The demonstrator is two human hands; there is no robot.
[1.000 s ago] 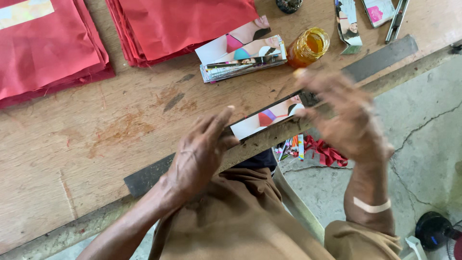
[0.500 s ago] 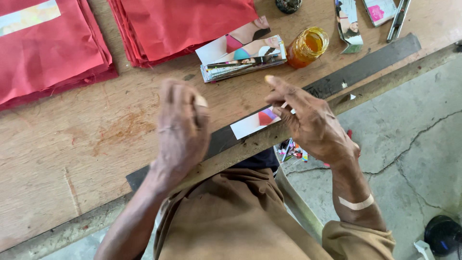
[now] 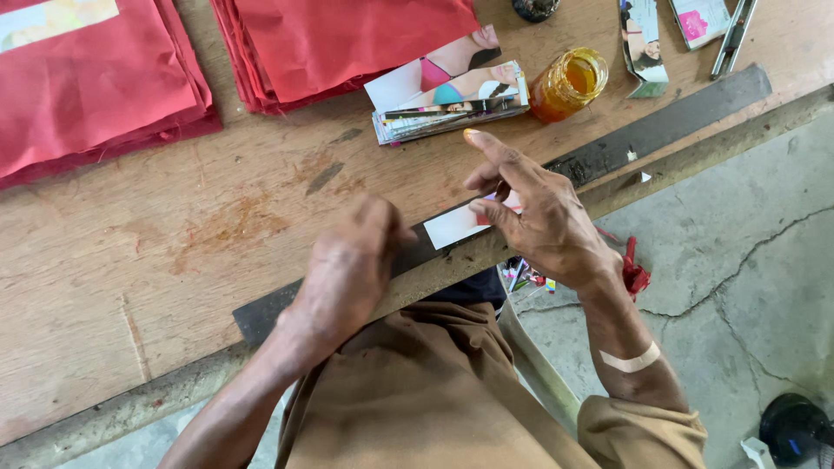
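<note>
Wooden bench [image 3: 174,226]; left hand [image 3: 347,269] now lowered, curled; right hand [image 3: 530,217] pinching paper strip [image 3: 453,226].

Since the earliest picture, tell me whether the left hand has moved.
Yes. The left hand has swung right along the dark metal strip, closer to the paper strip.
</note>
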